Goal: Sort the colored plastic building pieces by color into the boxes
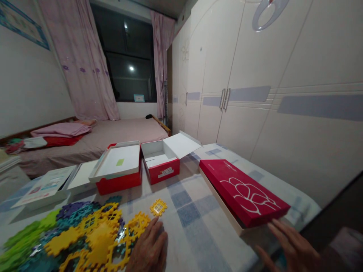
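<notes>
My left hand (pixel 149 249) lies flat, fingers stretched out, on the checked cloth at the right edge of a pile of interlocking plastic tiles (pixel 85 234), touching the yellow ones. A single yellow tile (pixel 158 207) sits just beyond its fingertips. My right hand (pixel 286 245) is open with fingers spread, its tips at the near end of a flat red box (pixel 244 190) with a white pattern. It holds nothing.
Two open red boxes (pixel 119 170) (pixel 163 158) stand farther back, with a white box and leaflet (pixel 48 185) to their left. A white wardrobe (pixel 255 94) runs along the right. A bed (pixel 107 138) and a curtained dark window lie beyond.
</notes>
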Tool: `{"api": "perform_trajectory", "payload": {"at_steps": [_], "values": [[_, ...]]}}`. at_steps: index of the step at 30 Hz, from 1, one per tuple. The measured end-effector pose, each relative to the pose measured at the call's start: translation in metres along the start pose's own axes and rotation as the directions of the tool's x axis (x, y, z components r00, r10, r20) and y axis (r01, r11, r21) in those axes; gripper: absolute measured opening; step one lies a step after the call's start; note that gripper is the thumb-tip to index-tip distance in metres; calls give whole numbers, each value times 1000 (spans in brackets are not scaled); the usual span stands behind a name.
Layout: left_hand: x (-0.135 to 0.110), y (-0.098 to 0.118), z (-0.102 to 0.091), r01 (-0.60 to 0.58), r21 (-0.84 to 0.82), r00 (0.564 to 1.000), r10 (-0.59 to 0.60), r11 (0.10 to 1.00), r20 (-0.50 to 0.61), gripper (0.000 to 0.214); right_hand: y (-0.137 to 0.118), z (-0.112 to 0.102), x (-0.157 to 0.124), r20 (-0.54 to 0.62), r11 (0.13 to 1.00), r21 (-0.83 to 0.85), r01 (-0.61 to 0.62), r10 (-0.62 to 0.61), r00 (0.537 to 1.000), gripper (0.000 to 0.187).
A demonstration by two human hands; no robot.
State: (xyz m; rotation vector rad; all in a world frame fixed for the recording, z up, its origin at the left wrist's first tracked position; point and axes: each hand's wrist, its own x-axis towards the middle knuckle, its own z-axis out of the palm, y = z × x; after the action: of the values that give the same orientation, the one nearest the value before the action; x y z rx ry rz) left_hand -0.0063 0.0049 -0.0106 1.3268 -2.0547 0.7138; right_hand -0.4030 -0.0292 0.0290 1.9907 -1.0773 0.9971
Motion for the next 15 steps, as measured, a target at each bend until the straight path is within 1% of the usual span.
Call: {"api": "perform_trajectory", "payload": {"at_steps": [2,5,8,12,15], "values": [[-1,0,-1,0,-5,1000,0,1000,18,17,7,4,11,91,998,-58,-19,24,996,54],[0,0,-2,0,1,1000,0,1000,8,16,19,14,26,194,995,-74,72,-56,979,53],[0,1,-2,20,4,1000,-20,1000,8,15,29,19,37,246,987,-69,148,-127,961,48],[-1,1,0,14,15,1000,-14,1000,-1,13,43,13,49,247,972,-82,222,-196,949,47],[-2,0,2,7,17,1000,-7,1000,-3,14,61,9,59,184,974,-153,168,-139,973,35]]}}
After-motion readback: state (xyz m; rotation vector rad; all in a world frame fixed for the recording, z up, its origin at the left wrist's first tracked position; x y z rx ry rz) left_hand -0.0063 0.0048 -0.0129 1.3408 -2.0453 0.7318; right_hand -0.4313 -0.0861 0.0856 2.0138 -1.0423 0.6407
